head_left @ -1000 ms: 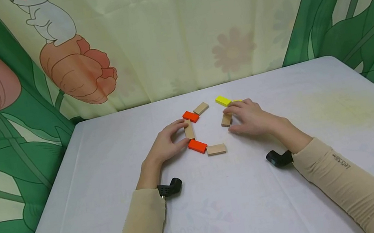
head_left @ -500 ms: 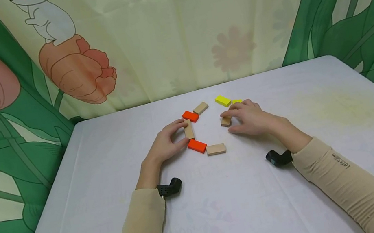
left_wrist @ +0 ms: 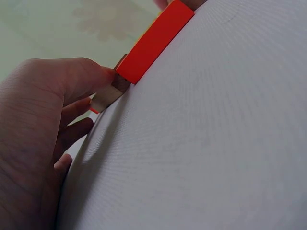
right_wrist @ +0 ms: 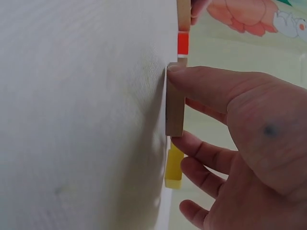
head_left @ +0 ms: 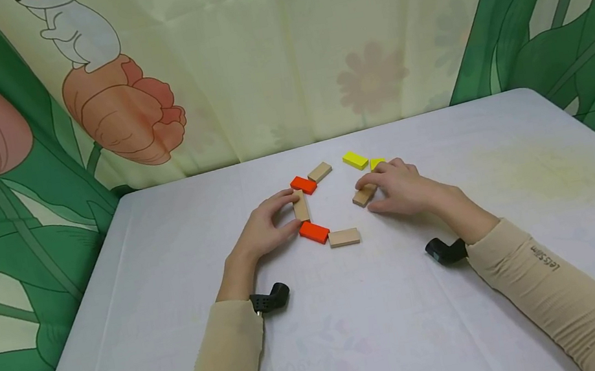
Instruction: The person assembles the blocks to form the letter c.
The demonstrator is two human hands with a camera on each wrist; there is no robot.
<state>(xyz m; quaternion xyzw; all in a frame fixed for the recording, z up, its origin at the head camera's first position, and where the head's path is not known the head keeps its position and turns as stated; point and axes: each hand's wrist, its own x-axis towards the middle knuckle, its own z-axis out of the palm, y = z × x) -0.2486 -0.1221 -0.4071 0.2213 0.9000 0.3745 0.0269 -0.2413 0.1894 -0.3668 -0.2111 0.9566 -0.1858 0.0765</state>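
My left hand (head_left: 266,229) pinches an upright-running plain wooden block (head_left: 301,207) end to end, thumb at the near end and fingertips at the far end. In the left wrist view the thumb lies beside a red block (left_wrist: 156,42). Across from it, my right hand (head_left: 401,188) holds another plain wooden block (head_left: 364,195), set at a slant on the table. In the right wrist view the thumb presses that wooden block's (right_wrist: 175,108) side, with the fingers at its far end. Just beyond the right fingers lies a yellow block (head_left: 377,163), partly hidden by them.
An orange-red block (head_left: 314,232) and a plain block (head_left: 344,238) continue the curve at the near side. Farther back lie a second orange-red block (head_left: 304,185), a plain one (head_left: 320,172) and a yellow one (head_left: 355,160). A white cloth covers the table (head_left: 358,333).
The right-hand wooden block has turned to a flatter slant, and more of it shows now. My right hand has shifted slightly rightward with it. My left hand stays in place.
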